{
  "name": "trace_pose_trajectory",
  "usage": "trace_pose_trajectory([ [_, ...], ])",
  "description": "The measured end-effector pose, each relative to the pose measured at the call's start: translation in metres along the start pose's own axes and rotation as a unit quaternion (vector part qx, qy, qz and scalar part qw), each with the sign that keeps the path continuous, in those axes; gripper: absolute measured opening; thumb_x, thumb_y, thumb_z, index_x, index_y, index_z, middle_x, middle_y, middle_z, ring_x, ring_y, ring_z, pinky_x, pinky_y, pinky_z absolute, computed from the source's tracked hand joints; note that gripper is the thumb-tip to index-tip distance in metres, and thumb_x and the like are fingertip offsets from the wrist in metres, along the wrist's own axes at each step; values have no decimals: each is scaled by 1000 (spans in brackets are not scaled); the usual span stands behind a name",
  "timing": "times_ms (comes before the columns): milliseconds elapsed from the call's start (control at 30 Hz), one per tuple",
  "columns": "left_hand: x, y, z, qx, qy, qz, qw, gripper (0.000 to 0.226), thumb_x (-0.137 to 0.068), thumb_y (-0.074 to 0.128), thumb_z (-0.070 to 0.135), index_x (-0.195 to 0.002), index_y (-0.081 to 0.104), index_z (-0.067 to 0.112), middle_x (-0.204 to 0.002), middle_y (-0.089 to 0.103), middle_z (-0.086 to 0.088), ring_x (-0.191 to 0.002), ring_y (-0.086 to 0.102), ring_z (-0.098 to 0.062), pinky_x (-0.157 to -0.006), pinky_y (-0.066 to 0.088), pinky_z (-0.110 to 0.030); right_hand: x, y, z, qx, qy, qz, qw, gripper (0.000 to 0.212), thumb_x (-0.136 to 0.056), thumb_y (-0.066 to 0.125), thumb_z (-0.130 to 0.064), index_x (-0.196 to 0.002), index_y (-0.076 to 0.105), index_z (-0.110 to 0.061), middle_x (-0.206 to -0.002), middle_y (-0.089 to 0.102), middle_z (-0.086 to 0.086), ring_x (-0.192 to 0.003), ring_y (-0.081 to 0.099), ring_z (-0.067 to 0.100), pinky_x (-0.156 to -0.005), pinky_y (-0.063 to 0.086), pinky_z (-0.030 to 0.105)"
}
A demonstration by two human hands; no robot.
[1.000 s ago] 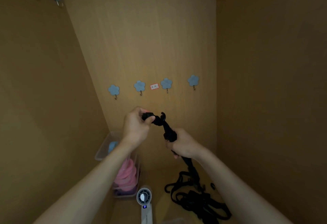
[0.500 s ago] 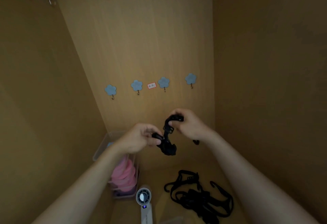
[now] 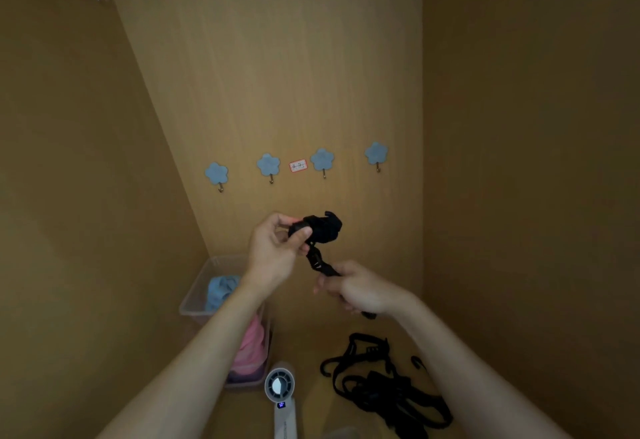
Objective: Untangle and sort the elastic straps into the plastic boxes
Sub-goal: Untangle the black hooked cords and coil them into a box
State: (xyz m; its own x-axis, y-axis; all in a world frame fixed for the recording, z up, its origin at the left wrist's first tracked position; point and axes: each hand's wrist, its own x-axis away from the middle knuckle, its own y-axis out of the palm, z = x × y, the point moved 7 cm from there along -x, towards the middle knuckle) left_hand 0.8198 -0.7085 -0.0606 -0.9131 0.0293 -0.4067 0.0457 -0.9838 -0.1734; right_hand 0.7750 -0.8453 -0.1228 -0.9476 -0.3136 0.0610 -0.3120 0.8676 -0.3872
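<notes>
Left hand is raised in front of the back wall, thumb and curled fingers pinching a bunched wad of the black elastic strap, which sits just to the right of the fingertips and a little above them. From that wad the strap runs down and to the right, past a buckle-like piece, into the right hand. The right hand is lower and nearer the person, its fingers closed round the strap; a short black end pokes out beneath the fist. The stretch between the two hands looks fairly taut.

Below the right forearm, on the wooden floor of the cupboard, lies a tangled pile of black straps, well apart from both hands. Left of it, under the left forearm, stands a clear plastic box with a blue strap inside. Nearer the camera a pink bundle shows through clear plastic; the arm hides the join, so it may be a second box. A small white handheld fan stands between the pink bundle and the pile. On the back wall is a row of blue flower hooks with a small label.
</notes>
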Motion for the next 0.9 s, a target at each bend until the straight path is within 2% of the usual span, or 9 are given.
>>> trace_pose_trajectory([
  [67,2,2,-9,-103,23,-9,994,16,-90,72,11,-90,58,19,-77,72,-10,-63,70,-17,-65,59,-37,2,-4,-6,90,-8,15,996,17,-104,47,-22,-98,60,-14,-65,42,-1,-53,41,14,-47,37,25],
  [200,6,3,-12,-225,69,-16,972,13,-89,74,18,-89,62,23,-74,66,-4,-65,63,-19,-58,52,-33,8,-25,-26,208,-72,90,971,32,-99,58,-19,-68,55,-25,-65,47,-6,-59,48,15,-59,38,31],
  [333,6,3,-12,-247,61,-48,966,9,-89,74,17,-93,66,18,-71,63,-2,-62,61,-19,-55,51,-28,13,-45,-37,275,-119,162,940,3,-88,75,-22,-86,73,-21,-83,63,-8,-77,61,13,-71,56,37],
  [400,8,3,-13,-250,47,-79,964,8,-89,75,15,-91,67,17,-67,59,4,-57,55,-13,-51,43,-18,15,-50,-41,285,-119,165,937,12,-85,79,-27,-94,74,-23,-89,66,-10,-84,62,10,-77,57,37],
  [500,11,1,-18,-195,2,-133,972,8,-88,75,13,-90,68,17,-61,61,7,-55,56,-12,-56,47,-27,18,-58,-48,293,-135,180,929,17,-86,78,-33,-99,73,-23,-91,65,-12,-88,59,8,-83,55,36],
  [600,14,1,-17,-158,-28,-182,970,9,-88,74,8,-94,68,9,-55,63,4,-52,55,-11,-55,48,-27,23,-58,-54,349,-182,218,893,22,-92,68,-43,-102,73,-23,-92,61,-12,-95,46,10,-94,33,29],
  [667,14,1,-13,-137,-39,-201,969,10,-87,74,4,-95,68,4,-59,64,-2,-51,54,-13,-53,48,-26,24,-52,-56,381,-204,238,870,25,-97,60,-44,-99,69,-21,-91,60,-7,-92,42,12,-93,25,28],
  [767,18,0,-8,-109,-57,-240,963,14,-86,73,1,-99,68,-2,-79,66,-18,-53,55,-14,-52,49,-25,23,-44,-57,397,-240,280,840,32,-102,52,-40,-83,61,-16,-72,58,-2,-71,50,17,-86,40,33],
  [900,34,9,-5,-36,-98,-331,938,20,-86,71,3,-105,68,-5,-75,67,-9,-54,55,-13,-53,50,-24,10,-55,-47,253,-209,275,904,49,-98,55,-48,-66,52,-10,-53,49,0,-48,44,17,-53,41,36],
])
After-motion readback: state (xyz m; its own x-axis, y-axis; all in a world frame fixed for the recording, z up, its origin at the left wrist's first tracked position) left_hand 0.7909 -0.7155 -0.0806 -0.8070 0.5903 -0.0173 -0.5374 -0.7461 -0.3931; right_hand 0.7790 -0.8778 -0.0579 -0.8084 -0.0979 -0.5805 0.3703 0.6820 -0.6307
